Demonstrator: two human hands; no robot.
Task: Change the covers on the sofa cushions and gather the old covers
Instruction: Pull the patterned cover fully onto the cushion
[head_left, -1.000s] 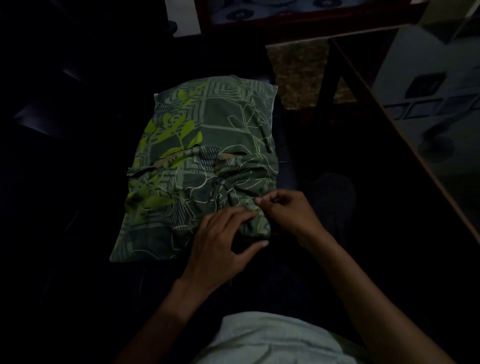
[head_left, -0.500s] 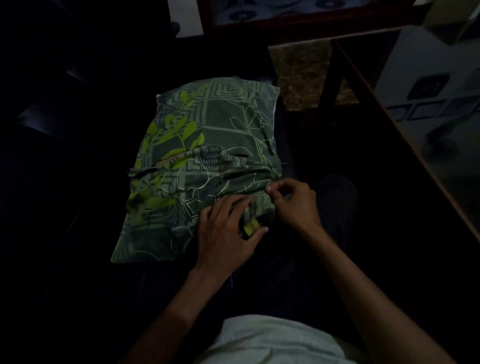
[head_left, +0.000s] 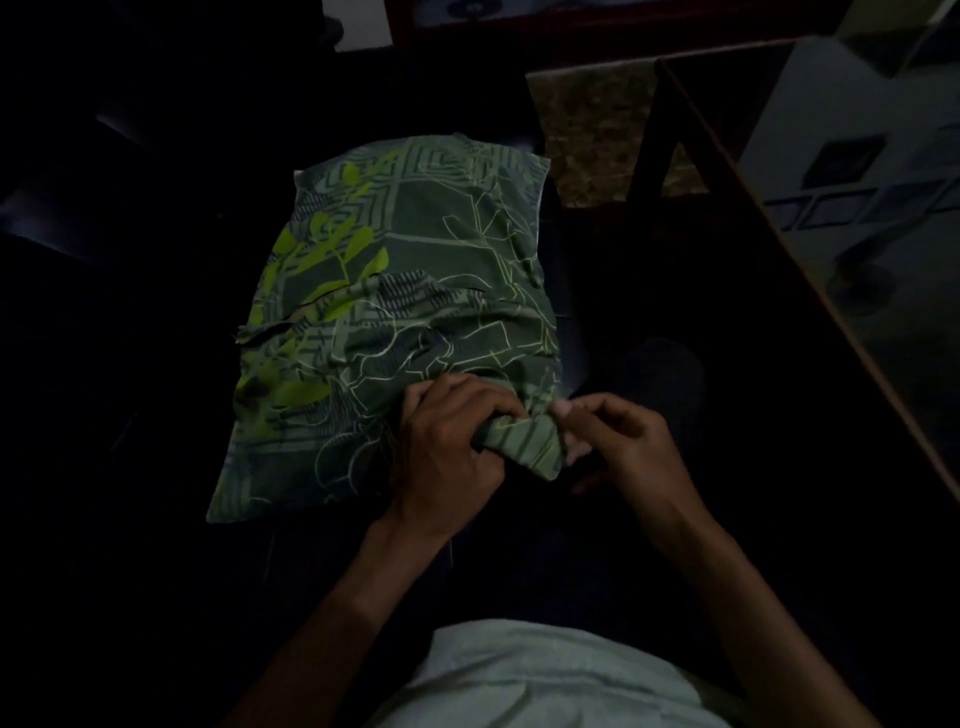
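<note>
A pale shirt (head_left: 540, 680) is showing nearest the camera. Beyond it, the left hand (head_left: 447, 447) is gripping a bunched near corner of the green leaf-patterned cushion cover (head_left: 395, 312), fingers curled round the fabric. The right hand (head_left: 618, 441) is pinching the same corner. The cushion is lying on a dark seat, beside a wooden-edged tabletop (head_left: 810, 270).

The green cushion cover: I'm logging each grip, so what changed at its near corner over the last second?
The left hand, earlier lying flat on the green cover, has curled round the near right corner and bunched it up. The right hand still pinches that same corner, now lifted slightly toward the person. The cushion otherwise lies where it was on the dark seat.
</note>
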